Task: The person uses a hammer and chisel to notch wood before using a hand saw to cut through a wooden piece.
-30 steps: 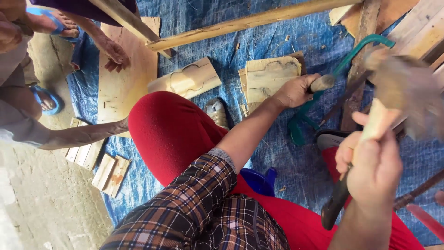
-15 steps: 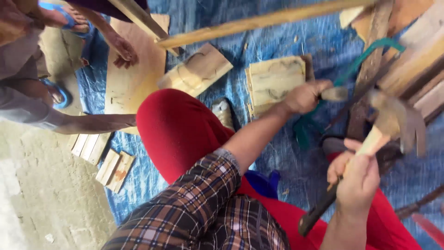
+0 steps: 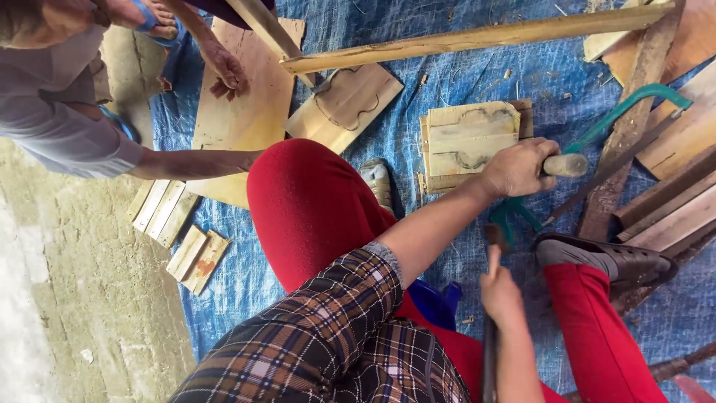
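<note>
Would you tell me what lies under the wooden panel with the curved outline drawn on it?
The wooden panel rests on a stack of similar boards, whose edges show at its right and bottom, on the blue tarp. Anything beneath them is hidden.

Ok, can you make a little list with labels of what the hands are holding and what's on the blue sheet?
left hand: grips a round wooden handle
right hand: grips a dark tool handle, head hidden
foot: sandal on a plank
blue tarp: marked boards, green-framed saw, long pole
another person: hand on a plywood sheet
</note>
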